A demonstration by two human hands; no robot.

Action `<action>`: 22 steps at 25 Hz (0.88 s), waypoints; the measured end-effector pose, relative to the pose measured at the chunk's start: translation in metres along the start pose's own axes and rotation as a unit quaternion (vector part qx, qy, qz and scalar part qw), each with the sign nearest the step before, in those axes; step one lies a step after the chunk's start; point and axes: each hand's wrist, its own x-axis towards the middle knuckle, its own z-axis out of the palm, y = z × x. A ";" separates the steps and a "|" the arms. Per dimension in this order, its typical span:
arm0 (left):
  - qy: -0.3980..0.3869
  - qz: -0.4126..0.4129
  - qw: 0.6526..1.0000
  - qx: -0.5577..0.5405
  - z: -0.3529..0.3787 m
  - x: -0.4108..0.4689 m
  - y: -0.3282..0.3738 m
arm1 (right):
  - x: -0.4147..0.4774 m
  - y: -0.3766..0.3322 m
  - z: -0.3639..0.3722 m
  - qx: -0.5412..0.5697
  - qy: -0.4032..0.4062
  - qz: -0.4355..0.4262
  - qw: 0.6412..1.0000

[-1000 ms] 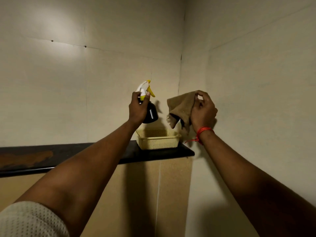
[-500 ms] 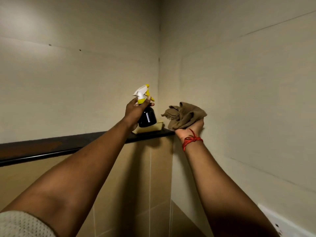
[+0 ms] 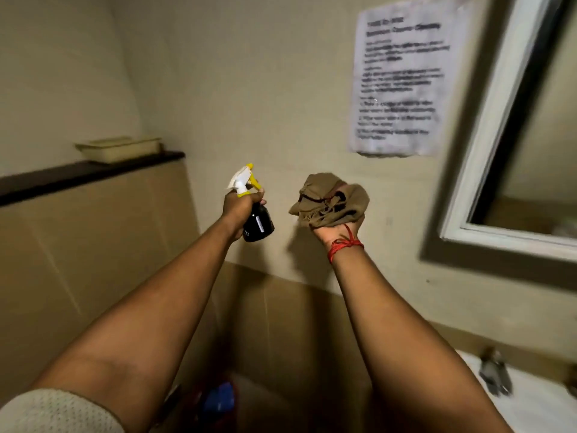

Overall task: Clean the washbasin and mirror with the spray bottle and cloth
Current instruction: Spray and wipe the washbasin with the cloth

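Note:
My left hand (image 3: 239,210) grips a dark spray bottle (image 3: 258,225) with a white and yellow trigger head, held up in front of the wall. Palm up beside it, my right hand (image 3: 338,229) holds a bunched brown cloth (image 3: 331,203); a red thread is tied round that wrist. The mirror (image 3: 537,145) in its white frame hangs on the wall at the right edge. A corner of the white washbasin (image 3: 543,407) with a metal tap (image 3: 495,371) shows at the bottom right, below the mirror.
A printed paper notice (image 3: 402,79) is stuck to the wall left of the mirror. At the left, a yellow plastic basket (image 3: 120,148) stands on a dark shelf (image 3: 62,179). Something blue and red (image 3: 218,401) lies low on the floor between my arms.
The view has swung right, away from the shelf corner; the mirror, notice and washbasin have come into sight. Both hands have kept their hold and moved right with the bottle and cloth.

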 end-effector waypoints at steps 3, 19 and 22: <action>-0.069 -0.024 0.997 0.005 0.083 -0.063 -0.044 | -0.065 -0.078 -0.081 -0.067 0.026 -0.015 0.997; -0.325 -0.143 0.882 0.309 0.288 -0.259 -0.285 | -0.202 -0.276 -0.493 -0.271 0.238 0.011 0.933; -0.373 -0.146 0.840 0.366 0.292 -0.263 -0.319 | -0.228 -0.277 -0.452 -0.359 0.265 -0.053 0.893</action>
